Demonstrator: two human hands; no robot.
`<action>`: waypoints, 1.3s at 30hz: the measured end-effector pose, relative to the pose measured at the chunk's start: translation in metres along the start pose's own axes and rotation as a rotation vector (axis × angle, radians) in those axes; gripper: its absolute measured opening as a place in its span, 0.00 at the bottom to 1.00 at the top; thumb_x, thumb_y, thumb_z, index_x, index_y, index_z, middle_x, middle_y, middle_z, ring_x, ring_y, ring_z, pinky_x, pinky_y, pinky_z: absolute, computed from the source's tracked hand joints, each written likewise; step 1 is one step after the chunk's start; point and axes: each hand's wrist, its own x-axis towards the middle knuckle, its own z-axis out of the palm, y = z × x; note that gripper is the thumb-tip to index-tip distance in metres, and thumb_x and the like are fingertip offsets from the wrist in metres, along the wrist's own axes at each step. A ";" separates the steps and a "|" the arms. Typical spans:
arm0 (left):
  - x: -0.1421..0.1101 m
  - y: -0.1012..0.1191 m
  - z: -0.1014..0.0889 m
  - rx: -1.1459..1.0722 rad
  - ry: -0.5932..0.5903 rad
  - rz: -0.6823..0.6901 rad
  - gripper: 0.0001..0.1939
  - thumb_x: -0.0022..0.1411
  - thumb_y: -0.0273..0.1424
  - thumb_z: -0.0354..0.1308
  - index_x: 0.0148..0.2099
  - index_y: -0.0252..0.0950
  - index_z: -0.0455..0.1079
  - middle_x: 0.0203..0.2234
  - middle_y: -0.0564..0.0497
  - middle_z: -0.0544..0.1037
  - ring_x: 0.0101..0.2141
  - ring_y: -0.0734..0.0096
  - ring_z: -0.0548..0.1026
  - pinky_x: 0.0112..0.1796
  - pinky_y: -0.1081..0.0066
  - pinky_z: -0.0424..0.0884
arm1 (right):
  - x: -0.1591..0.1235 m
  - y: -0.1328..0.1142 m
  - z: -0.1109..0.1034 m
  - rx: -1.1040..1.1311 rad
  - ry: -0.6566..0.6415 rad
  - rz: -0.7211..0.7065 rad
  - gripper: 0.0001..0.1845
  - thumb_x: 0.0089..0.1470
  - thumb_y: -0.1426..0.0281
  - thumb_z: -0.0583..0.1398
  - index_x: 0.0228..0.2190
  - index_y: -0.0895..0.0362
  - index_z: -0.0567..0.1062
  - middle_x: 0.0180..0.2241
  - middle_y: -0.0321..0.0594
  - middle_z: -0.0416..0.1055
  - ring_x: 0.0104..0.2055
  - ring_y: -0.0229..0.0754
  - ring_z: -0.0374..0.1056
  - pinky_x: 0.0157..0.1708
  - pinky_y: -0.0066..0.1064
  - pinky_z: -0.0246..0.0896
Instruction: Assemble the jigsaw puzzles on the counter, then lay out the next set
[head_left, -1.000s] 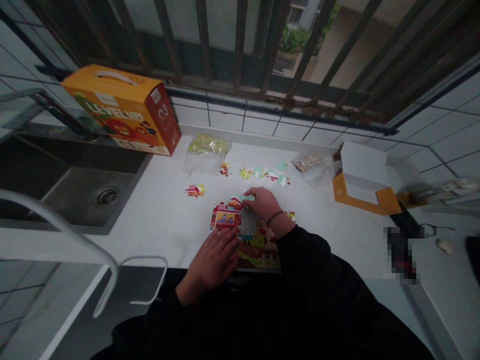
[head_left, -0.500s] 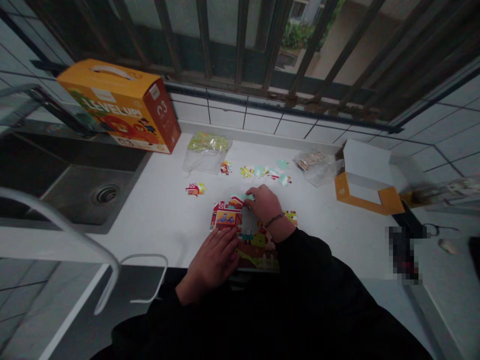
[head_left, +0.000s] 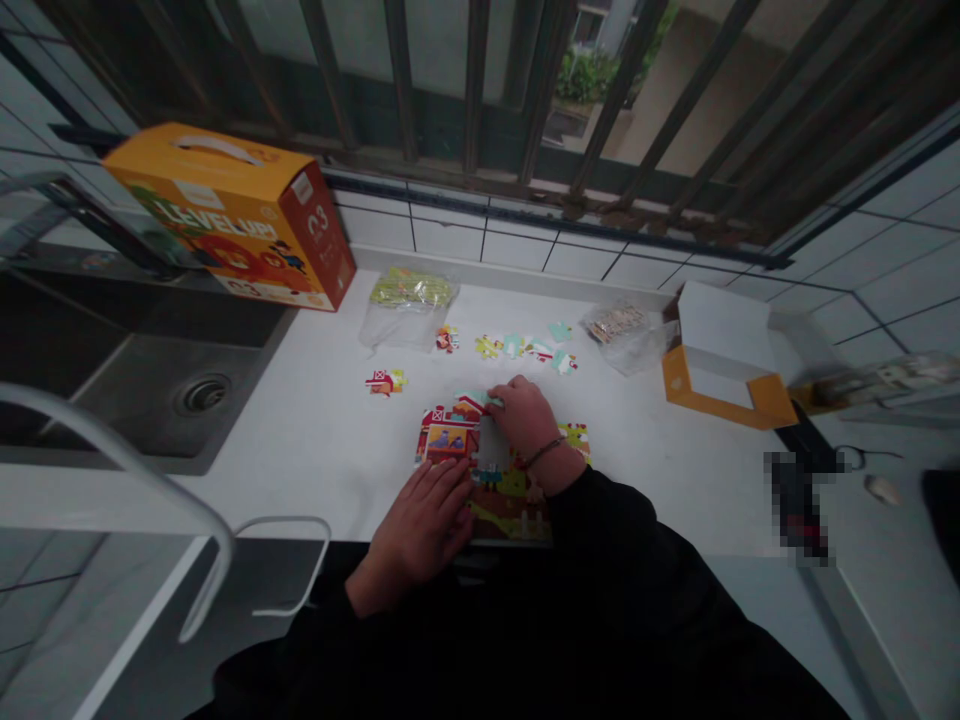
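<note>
A partly joined jigsaw puzzle with a red barn and green field lies at the counter's front edge. Flat on its lower left rests my left hand, fingers stretched out and covering some of the picture. My right hand, with a dark band at the wrist, pinches a puzzle piece in red and pale blue at the puzzle's upper edge. Its fingers hide part of that piece. Beyond the hands lie several loose pieces, among them a yellow-green puzzle piece and a red barn puzzle piece to the left.
An orange box stands at the back left beside the sink. Two plastic bags, one with green pieces and one with brownish pieces, lie near the wall. To the right sits an opened orange-and-white box.
The whole view has shifted slightly. My right hand stays at the puzzle's upper edge with its piece, and my left hand keeps resting on the puzzle.
</note>
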 end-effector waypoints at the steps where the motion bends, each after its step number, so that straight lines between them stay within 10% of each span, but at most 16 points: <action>1: 0.000 0.000 0.000 0.003 0.006 0.004 0.22 0.73 0.32 0.57 0.66 0.35 0.74 0.70 0.39 0.72 0.68 0.46 0.72 0.68 0.41 0.68 | -0.002 -0.001 0.001 -0.019 -0.002 -0.017 0.12 0.70 0.66 0.65 0.51 0.53 0.84 0.48 0.48 0.75 0.51 0.50 0.70 0.52 0.37 0.63; 9: -0.002 -0.002 0.003 0.030 -0.004 0.002 0.21 0.75 0.33 0.56 0.66 0.36 0.73 0.70 0.39 0.72 0.67 0.47 0.72 0.66 0.41 0.70 | -0.008 0.003 -0.001 -0.080 -0.005 -0.118 0.16 0.74 0.68 0.57 0.55 0.54 0.82 0.50 0.48 0.77 0.51 0.49 0.72 0.53 0.36 0.65; 22: -0.003 0.000 0.003 0.002 -0.014 -0.021 0.21 0.74 0.33 0.57 0.66 0.39 0.73 0.70 0.42 0.72 0.68 0.49 0.71 0.68 0.43 0.68 | 0.044 0.137 -0.054 -0.127 0.060 0.158 0.23 0.61 0.70 0.68 0.57 0.60 0.78 0.49 0.55 0.81 0.52 0.54 0.74 0.54 0.39 0.66; 31: -0.003 -0.004 0.005 0.018 0.003 -0.007 0.21 0.75 0.33 0.56 0.66 0.37 0.73 0.69 0.40 0.73 0.68 0.49 0.72 0.68 0.43 0.69 | 0.009 0.169 -0.059 0.075 0.005 0.186 0.09 0.60 0.62 0.68 0.39 0.54 0.82 0.34 0.39 0.81 0.36 0.43 0.72 0.37 0.32 0.64; 39: -0.004 -0.005 0.008 -0.005 -0.017 -0.017 0.21 0.75 0.34 0.56 0.67 0.39 0.73 0.70 0.41 0.72 0.69 0.50 0.71 0.68 0.42 0.68 | -0.024 0.173 -0.054 0.371 -0.213 0.092 0.18 0.58 0.54 0.67 0.34 0.56 0.83 0.24 0.35 0.75 0.26 0.38 0.65 0.27 0.29 0.57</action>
